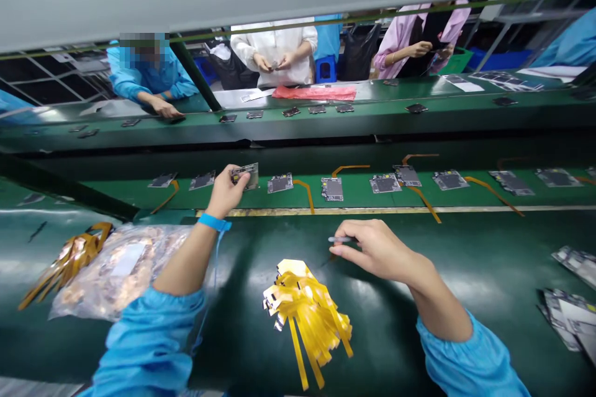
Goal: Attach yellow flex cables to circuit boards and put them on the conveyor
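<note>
My left hand (226, 191), with a blue wrist strap (214, 222) and cord below it, pinches a circuit board (251, 175) by its edge over the green belt (246, 200). To the right, my right hand (372, 247) is closed around a slim grey tool (339, 239); its exact kind is hard to make out, and most of it is hidden by the fingers. A fanned pile of yellow-orange flex cables (311, 310) lies on the green work surface (242, 335) between my forearms. Just right of the held board, another circuit board (280, 183) rests on the belt beside an orange flex cable (305, 192).
Several boards line the belt, some with flex cables, such as one board (331, 189). At left lie a clear plastic bag (125, 273) and more flex cables (74, 257). Stacked boards (565, 316) sit at right. Co-workers' hands (274, 62) handle parts across a second line.
</note>
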Tool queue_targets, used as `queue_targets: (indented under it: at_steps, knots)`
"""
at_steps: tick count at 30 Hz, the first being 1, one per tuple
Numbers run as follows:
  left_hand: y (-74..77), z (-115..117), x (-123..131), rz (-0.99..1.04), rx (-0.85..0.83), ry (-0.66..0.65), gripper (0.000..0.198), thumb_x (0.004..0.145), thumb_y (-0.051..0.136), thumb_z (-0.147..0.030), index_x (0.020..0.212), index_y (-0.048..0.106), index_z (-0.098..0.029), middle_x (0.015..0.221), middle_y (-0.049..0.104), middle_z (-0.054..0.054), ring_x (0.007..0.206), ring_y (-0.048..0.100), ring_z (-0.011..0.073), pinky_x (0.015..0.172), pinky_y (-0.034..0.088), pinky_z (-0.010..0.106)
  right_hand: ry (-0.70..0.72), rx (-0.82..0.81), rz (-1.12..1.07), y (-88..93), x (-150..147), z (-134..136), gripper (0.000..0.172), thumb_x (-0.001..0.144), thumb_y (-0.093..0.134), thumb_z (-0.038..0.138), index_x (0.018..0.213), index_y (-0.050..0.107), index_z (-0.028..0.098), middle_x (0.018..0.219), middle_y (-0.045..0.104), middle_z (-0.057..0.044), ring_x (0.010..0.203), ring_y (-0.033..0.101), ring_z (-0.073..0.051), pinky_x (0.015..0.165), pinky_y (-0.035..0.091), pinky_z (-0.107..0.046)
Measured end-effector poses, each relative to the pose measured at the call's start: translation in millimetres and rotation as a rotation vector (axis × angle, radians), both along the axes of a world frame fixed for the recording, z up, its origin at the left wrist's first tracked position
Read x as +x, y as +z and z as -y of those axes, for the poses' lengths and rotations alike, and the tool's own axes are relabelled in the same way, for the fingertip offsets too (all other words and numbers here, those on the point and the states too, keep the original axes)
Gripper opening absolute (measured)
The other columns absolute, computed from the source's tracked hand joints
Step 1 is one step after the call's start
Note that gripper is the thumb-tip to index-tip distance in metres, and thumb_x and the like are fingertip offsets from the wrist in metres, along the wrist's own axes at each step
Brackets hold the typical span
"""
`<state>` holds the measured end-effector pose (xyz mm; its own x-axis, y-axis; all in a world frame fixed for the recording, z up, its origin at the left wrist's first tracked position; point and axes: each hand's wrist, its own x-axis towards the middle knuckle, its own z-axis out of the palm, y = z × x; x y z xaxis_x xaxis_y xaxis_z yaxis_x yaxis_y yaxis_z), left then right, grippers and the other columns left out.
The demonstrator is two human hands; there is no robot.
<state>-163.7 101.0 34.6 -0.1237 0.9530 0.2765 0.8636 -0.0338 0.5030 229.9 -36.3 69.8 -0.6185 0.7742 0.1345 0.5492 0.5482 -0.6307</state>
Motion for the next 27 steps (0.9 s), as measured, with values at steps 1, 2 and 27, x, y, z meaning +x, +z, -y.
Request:
queue_targets:
  at_steps: [1,2,27]
  knots:
    - [-0.1,6,15,0.164,0.076,-0.009,0.023,0.085,0.060,-0.041,0.094,0.059,-0.019,0.082,0.067,0.003,0.080,0.063,0.0200,0.077,0.051,0.029,-0.005,0.002,-0.048,-0.5,0,1,0.016,0.102,0.063,0.034,0.096,0.069,0.020,0.094,0.076,-0.003,0.080,0.068,-0.016,0.071,0.043,-0.025]
    - [-0.6,12,30,0.340,0.136,-0.026,0.026,0.083,0.064,-0.043,0.091,0.056,-0.020,0.079,0.064,0.001,0.077,0.062,0.0184,0.076,0.051,0.028,-0.011,0.004,-0.091,-1.4,0,2,0.016,0.102,0.063,0.034,0.097,0.069,0.020,0.093,0.076,-0.003,0.078,0.068,-0.015,0.070,0.043,-0.025]
    - [5.9,114,167,0.352,0.105,-0.514,0.010,0.099,0.049,-0.030,0.103,0.053,-0.021,0.081,0.062,-0.001,0.070,0.059,0.0139,0.068,0.045,0.025,-0.135,0.489,0.088,-7.9,-15,9,0.021,0.107,0.051,0.030,0.097,0.066,0.019,0.147,0.061,-0.012,0.085,0.075,-0.018,0.068,0.053,-0.028]
